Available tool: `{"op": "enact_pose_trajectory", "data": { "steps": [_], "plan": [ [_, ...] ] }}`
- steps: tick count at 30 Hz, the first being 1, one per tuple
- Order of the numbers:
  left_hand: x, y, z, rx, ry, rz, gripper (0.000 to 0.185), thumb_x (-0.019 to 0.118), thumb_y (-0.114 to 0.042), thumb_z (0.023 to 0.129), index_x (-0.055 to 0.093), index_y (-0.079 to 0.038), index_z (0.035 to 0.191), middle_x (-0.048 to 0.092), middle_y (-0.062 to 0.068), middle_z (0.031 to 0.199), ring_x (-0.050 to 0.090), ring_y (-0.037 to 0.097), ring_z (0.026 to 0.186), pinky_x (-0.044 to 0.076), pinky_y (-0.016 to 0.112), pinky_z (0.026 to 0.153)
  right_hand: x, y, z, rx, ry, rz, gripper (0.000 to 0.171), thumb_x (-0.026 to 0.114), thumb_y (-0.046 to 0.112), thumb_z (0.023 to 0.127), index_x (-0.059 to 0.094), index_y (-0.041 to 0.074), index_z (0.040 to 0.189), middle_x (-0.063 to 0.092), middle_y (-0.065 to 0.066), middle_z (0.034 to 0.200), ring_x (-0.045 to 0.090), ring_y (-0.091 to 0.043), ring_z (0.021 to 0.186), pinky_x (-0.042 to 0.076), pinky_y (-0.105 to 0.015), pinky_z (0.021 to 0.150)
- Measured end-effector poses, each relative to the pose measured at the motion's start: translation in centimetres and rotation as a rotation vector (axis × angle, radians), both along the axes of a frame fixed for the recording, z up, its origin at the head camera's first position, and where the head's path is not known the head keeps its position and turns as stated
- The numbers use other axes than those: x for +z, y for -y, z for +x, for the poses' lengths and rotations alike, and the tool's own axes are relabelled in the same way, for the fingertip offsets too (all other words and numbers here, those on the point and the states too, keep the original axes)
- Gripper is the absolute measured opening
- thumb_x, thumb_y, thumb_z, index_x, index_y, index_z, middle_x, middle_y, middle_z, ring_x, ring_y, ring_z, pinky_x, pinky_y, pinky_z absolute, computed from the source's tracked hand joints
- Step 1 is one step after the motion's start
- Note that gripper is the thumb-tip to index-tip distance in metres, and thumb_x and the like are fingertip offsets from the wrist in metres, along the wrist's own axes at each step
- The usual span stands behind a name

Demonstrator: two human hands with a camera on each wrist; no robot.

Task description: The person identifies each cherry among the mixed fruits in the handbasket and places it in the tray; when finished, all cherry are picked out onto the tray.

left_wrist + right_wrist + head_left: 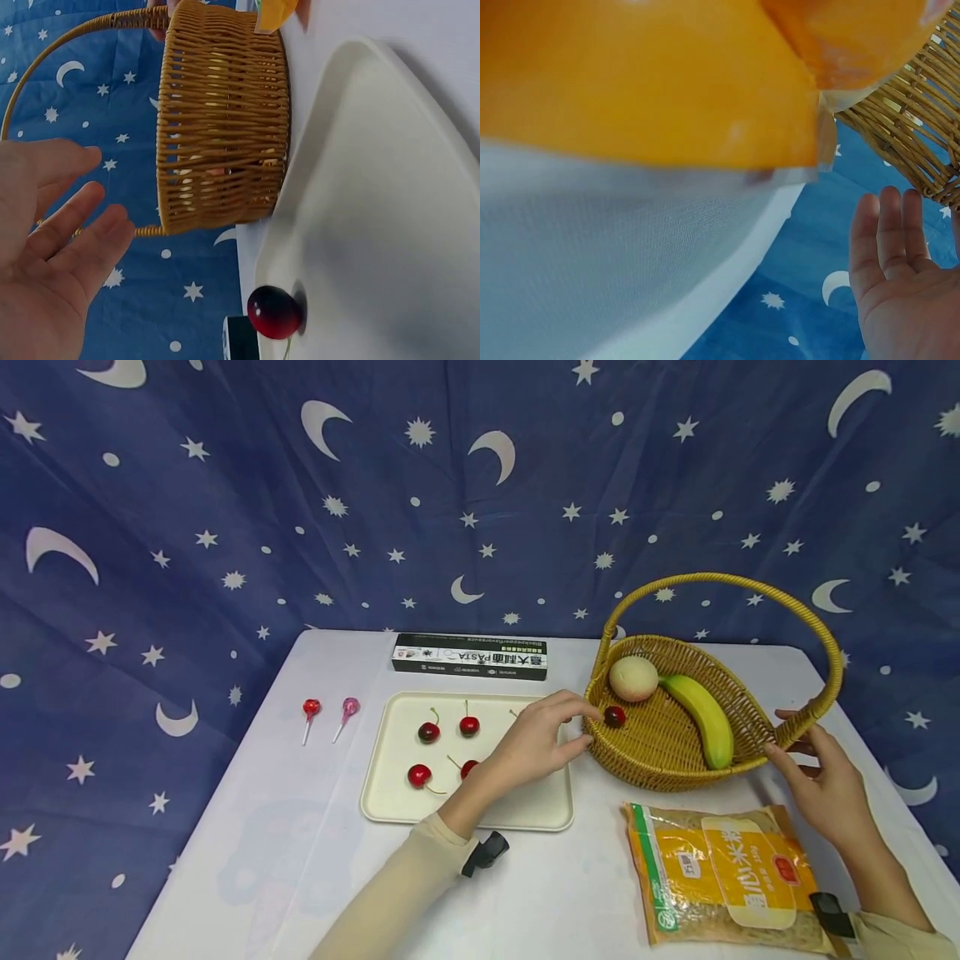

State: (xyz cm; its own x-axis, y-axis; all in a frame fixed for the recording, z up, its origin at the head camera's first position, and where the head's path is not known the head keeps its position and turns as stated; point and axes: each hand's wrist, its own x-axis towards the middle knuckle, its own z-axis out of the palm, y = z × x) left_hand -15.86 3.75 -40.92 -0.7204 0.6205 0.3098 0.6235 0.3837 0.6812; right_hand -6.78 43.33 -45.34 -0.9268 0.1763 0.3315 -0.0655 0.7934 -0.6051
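The wicker basket (675, 735) stands on the worktop (300, 860), light and stiff, best steadied by its rim. The left hand (536, 743), fingers released, hovers at that rim; the right hand (825, 785), fingers loose, touches the handle's base. A cherry (615, 717), small, smooth and likely easily bruised, lies inside; its stem isn't visible.

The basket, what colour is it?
The basket is golden-yellow woven wicker, clearest in the head view.

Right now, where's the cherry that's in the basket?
In the head view the cherry lies inside the wicker basket at its left rim, below the pale round fruit and just beyond the left hand fingertips.
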Motion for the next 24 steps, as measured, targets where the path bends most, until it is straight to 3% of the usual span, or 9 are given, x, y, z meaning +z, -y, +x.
{"op": "enact_pose_trajectory", "data": {
  "steps": [8,15,24],
  "plan": [
    [-0.2,-2.1,-0.5,0.014,-0.009,-0.036,0.029,0.073,-0.012,0.098,0.074,-0.018,0.127,0.072,-0.003,0.131,0.065,0.015,0.129,0.051,0.025,0.111,0.1,0.0,0.1,-0.005,0.008,-0.001,0.056,0.067,0.019,0.106,0.047,0.011,0.158,0.038,0.040,0.119,0.039,0.026,0.103,0.037,0.005,0.074],
    [-0.1,-3.8,-1.0,0.014,-0.049,-0.090,0.028,0.074,-0.014,0.099,0.074,-0.018,0.127,0.072,-0.004,0.130,0.065,0.013,0.129,0.049,0.022,0.114,0.0,0.1,0.1,-0.008,0.005,0.000,0.056,0.067,0.019,0.106,0.047,0.011,0.158,0.040,0.036,0.121,0.039,0.026,0.103,0.037,0.005,0.074],
    [0.4,-6.4,-2.1,0.016,-0.065,-0.234,0.032,0.071,-0.019,0.101,0.071,-0.019,0.133,0.067,-0.003,0.141,0.061,0.014,0.136,0.047,0.025,0.118,0.1,0.1,0.1,-0.003,0.003,-0.010,0.056,0.067,0.020,0.106,0.048,0.012,0.158,0.040,0.038,0.120,0.040,0.026,0.104,0.038,0.005,0.075]
  ]
}}
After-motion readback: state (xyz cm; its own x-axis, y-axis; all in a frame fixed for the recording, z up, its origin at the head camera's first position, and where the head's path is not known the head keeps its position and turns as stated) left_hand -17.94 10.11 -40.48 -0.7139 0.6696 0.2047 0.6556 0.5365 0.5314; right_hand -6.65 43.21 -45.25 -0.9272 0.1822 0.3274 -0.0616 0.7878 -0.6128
